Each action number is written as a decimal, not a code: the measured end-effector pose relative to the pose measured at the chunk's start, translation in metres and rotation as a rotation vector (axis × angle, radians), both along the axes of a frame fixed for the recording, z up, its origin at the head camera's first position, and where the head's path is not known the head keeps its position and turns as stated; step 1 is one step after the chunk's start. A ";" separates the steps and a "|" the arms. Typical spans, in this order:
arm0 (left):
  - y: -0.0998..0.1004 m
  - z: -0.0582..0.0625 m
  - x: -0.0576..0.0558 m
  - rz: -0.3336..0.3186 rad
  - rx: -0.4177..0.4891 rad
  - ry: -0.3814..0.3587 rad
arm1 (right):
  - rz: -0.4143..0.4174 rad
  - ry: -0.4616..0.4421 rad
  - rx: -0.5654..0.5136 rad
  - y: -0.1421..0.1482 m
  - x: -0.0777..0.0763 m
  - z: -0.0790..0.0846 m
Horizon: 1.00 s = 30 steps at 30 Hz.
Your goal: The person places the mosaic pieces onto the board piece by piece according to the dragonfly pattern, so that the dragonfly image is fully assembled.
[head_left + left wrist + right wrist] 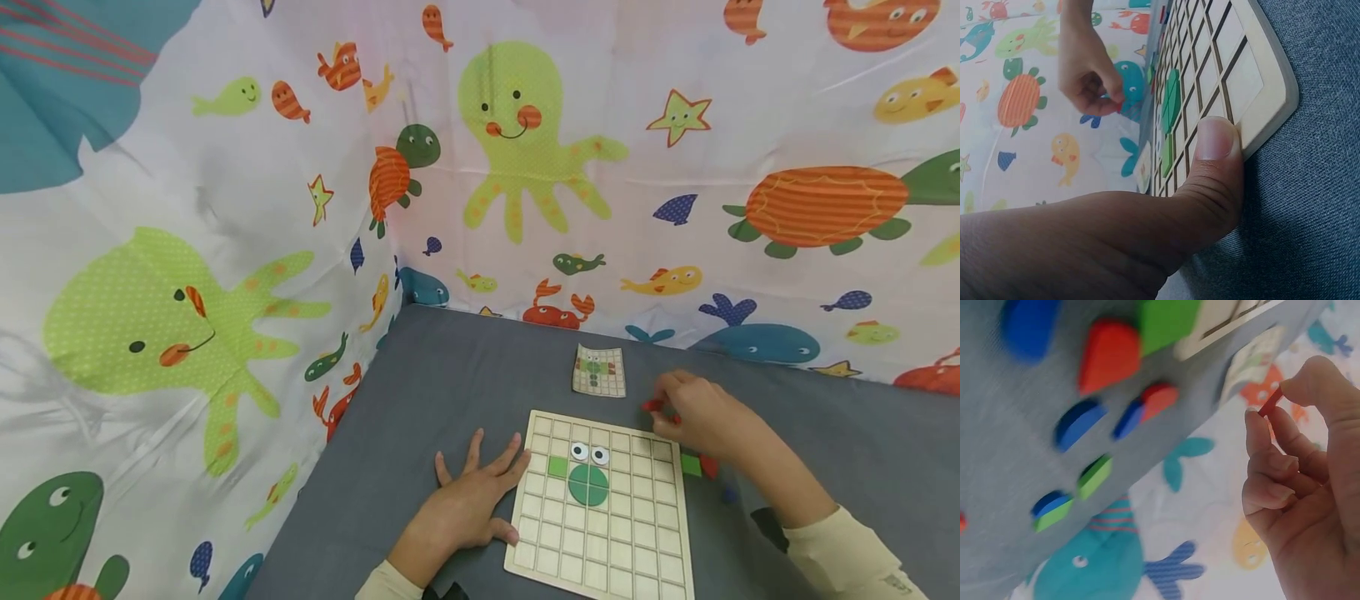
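Grip of the right hand (696, 412): fingertips pinched on a red piece (1271, 402), near the board's (641, 533) one o'clock corner; so slight a hold risks slipping. Left hand (472, 504), fingers spread at nine o'clock: uneven pressure could skid the board, nudging the loose green piece (691, 465) at two o'clock.

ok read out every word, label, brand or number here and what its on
No word, label, brand or number is readable in any view.
Right sleeve: small mark, too small to tell whether it is lettering.
Pattern card: coloured figure on a grid, no readable text.
Wooden grid board: no lettering visible.
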<state>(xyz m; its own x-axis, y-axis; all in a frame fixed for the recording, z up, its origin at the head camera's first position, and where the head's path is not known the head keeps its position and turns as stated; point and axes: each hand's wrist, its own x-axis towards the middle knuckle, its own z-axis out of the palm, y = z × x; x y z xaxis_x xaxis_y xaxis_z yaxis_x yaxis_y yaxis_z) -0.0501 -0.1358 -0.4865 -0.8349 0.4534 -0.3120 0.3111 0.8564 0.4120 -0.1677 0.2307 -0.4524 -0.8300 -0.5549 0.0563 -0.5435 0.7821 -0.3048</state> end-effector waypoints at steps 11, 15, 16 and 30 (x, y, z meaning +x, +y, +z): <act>0.001 0.002 0.001 0.003 -0.003 0.012 | 0.128 0.166 -0.073 -0.057 0.035 0.005; 0.002 0.002 0.001 0.006 -0.010 0.011 | 0.166 0.201 -0.084 -0.080 0.043 0.001; 0.002 0.002 0.000 0.008 -0.013 0.010 | 0.178 0.207 -0.086 -0.085 0.044 0.000; 0.003 0.000 0.001 0.015 -0.026 0.005 | 0.251 0.218 0.007 -0.132 0.052 -0.014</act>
<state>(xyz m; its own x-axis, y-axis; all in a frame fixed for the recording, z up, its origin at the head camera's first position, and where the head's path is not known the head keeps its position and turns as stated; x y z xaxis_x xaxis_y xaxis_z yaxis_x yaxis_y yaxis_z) -0.0486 -0.1328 -0.4863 -0.8430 0.4328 -0.3195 0.3004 0.8714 0.3879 -0.1160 0.0990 -0.4668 -0.6360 -0.7416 0.2132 -0.7715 0.6170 -0.1552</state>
